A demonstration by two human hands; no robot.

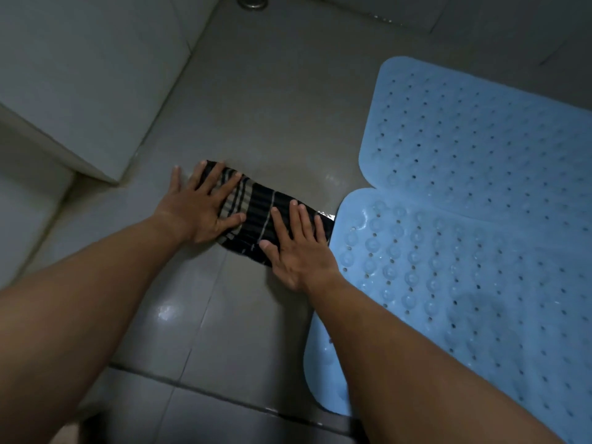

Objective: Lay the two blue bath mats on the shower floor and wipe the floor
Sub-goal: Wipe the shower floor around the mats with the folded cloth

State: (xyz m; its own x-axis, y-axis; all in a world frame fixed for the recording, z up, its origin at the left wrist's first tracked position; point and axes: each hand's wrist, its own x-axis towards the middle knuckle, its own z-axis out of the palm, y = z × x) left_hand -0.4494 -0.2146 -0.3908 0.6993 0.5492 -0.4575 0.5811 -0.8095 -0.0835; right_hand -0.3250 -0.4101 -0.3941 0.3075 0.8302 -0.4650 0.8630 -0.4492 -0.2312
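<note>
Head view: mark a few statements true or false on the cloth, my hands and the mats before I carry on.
1. Both the left hand and the right hand press flat on the striped cloth. True.
2. The two blue mats are rolled up. False: the near mat and the far mat lie flat, side by side, on the right.
3. The striped cloth lies on top of the near mat. False: it lies on the bare tiled floor, left of the near mat, with its right end at the mat's edge.
4. A drain shows at the top edge of the view. True.
5. The cloth is plain white. False: it is dark with light stripes.
</note>
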